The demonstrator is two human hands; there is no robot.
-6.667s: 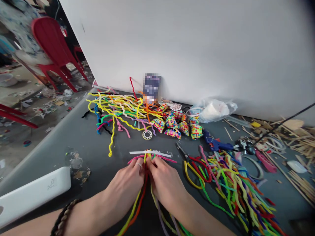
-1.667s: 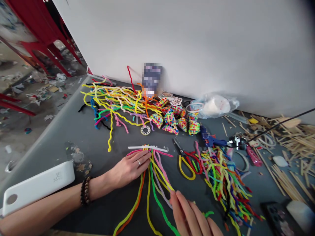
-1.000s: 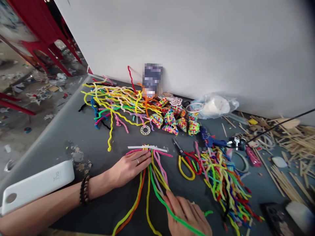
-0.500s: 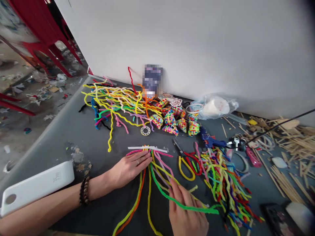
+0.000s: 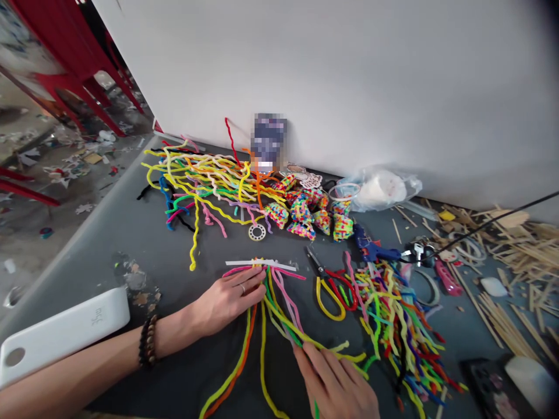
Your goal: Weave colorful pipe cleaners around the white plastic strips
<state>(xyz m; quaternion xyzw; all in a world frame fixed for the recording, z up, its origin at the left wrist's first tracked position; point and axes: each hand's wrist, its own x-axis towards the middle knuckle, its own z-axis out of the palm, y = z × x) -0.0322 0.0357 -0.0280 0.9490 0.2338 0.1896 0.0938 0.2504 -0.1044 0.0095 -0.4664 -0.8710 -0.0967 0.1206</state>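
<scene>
A bundle of coloured pipe cleaners (image 5: 273,302) fans toward me from under a white strip (image 5: 266,263) on the grey table (image 5: 131,238). My left hand (image 5: 227,298) lies flat, fingers stretched, pressing the bundle's top end just below the strip. My right hand (image 5: 336,381) is at the bottom edge, fingertips pinched on the lower part of the strands, near a yellow one and a lilac one. A green strand runs under that hand.
Loose pipe cleaners lie in a pile (image 5: 205,183) at the back left and a heap (image 5: 397,320) on the right. Woven bead pieces (image 5: 310,215), scissors (image 5: 327,279), a blue glue gun (image 5: 371,249), wooden sticks (image 5: 519,256) and a white power bank (image 5: 61,334) surround the work.
My right hand carried the green strand out to the right, then came back to the strands near the bundle's lower middle. My left hand stayed pressing the top.
</scene>
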